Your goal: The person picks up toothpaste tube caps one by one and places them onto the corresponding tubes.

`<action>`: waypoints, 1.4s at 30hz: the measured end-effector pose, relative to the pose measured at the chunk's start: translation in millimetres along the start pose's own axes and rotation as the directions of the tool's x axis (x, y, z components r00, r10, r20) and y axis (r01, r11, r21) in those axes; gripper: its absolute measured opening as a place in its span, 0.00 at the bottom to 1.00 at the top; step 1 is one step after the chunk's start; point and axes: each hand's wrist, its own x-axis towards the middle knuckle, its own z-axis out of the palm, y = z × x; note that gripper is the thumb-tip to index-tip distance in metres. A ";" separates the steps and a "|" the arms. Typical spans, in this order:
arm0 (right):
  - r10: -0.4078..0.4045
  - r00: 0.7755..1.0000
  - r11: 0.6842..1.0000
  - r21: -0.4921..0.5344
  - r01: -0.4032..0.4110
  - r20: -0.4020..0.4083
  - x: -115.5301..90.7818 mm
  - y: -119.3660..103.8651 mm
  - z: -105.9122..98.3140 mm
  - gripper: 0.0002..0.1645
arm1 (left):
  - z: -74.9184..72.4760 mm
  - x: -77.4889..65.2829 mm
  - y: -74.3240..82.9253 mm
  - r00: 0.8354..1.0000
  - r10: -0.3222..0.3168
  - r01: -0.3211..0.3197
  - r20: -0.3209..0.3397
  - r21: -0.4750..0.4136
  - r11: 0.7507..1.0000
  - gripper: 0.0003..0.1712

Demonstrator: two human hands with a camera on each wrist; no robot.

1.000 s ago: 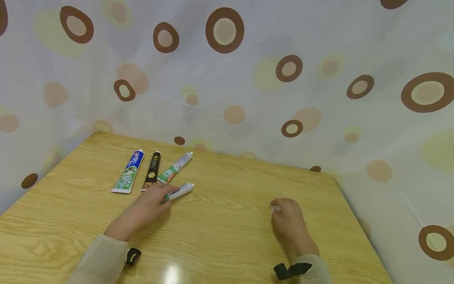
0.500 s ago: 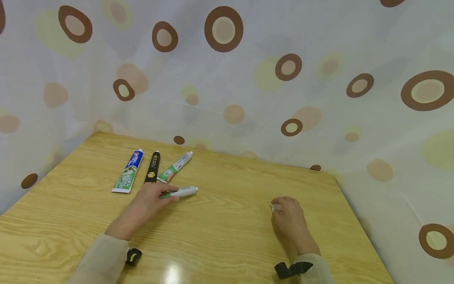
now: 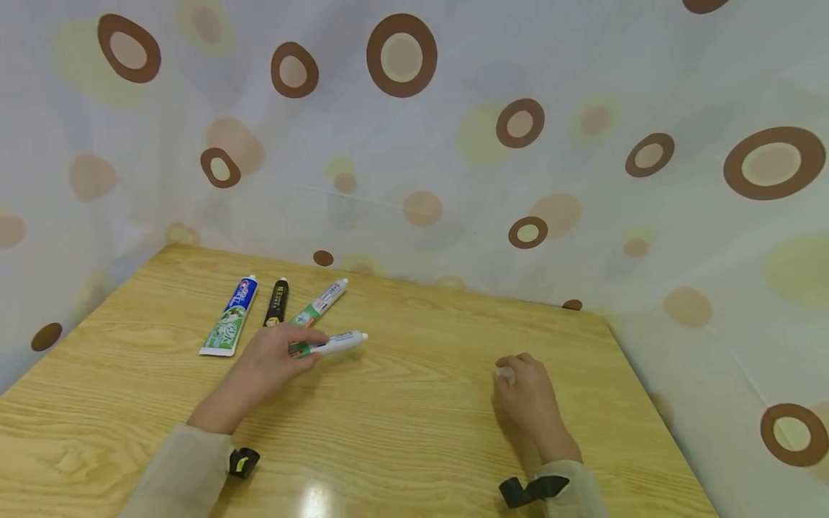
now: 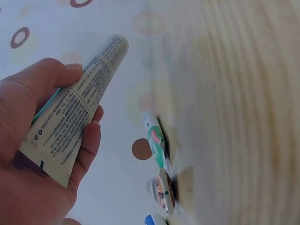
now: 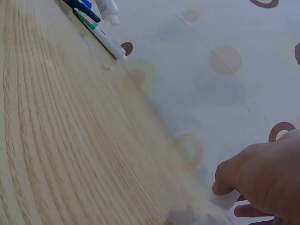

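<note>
My left hand [image 3: 268, 360] grips the tail end of a white toothpaste tube [image 3: 343, 342], its capped end pointing right. In the left wrist view, thumb and fingers wrap the tube [image 4: 77, 105], and its printed back faces the camera. Beyond that hand lie a blue-and-green toothpaste tube [image 3: 229, 320], a black toothpaste tube [image 3: 276, 302], partly hidden by the hand, and a white-and-green toothpaste tube [image 3: 324, 298]. Over the table's right side, my right hand [image 3: 531, 399] pinches a small white piece [image 5: 225, 199] between thumb and fingers; what it is I cannot tell.
A wood-grain table [image 3: 401, 432] fills the lower part of the head view. Behind it and at its sides hangs a pale sheet [image 3: 453, 173] with brown and beige circles. Each sleeve cuff has a dark wrist strap, such as the right strap [image 3: 534, 491].
The tube in my left hand has swung from slanting upward to nearly level and shifted slightly right. My right hand stays almost in place. The head view has shifted a little.
</note>
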 end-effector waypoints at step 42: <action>0.008 0.997 0.858 0.512 -0.043 0.071 17.9 -43.8 -5.0 0.16 | 20.5 41.3 42.7 0.973 0.135 -0.065 0.185 -0.341 0.938 0.14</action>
